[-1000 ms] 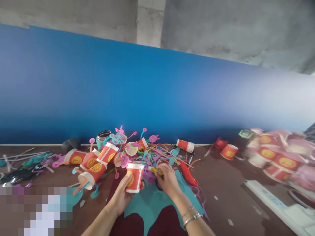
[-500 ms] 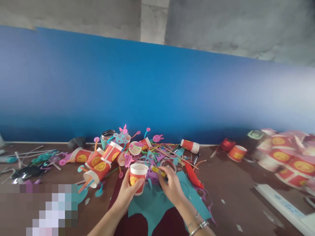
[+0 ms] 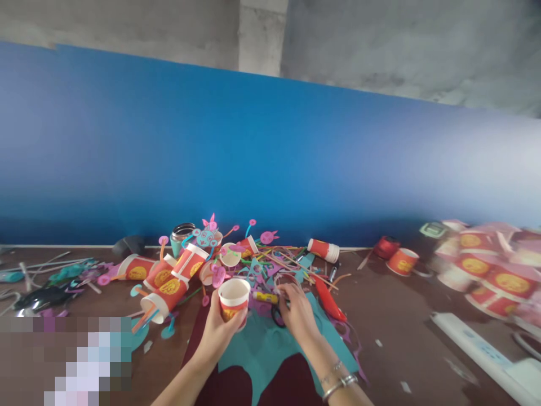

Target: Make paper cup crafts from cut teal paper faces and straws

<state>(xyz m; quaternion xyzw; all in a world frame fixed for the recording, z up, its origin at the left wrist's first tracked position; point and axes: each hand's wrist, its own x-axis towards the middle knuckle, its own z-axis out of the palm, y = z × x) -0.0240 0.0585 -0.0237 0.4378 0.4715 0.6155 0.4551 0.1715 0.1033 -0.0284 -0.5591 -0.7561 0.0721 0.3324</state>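
Observation:
My left hand [image 3: 217,327] is wrapped round a red-and-white paper cup [image 3: 234,293] with a yellow print. The cup's open mouth faces up and tilts a little toward me. My right hand [image 3: 298,316] has its fingers drawn together at one end of a yellow glue stick [image 3: 265,297], which points left toward the cup. Partly under that hand shows a black loop like a scissor handle [image 3: 277,316]. Below both hands lies a cut teal sheet [image 3: 253,349].
Decorated paper cups [image 3: 169,296] lie in a heap at left, beside a teal flask [image 3: 180,239]. Thin sticks and paper scraps [image 3: 283,256] are piled behind my hands. A red pouch-like item [image 3: 328,299], a power strip [image 3: 473,344] and stacked cups [image 3: 499,268] are to the right.
The cup has tipped so more of its inside shows. The glue stick has turned from slanted to nearly level, and my right fingers now sit at its right end. The black loop has come into sight.

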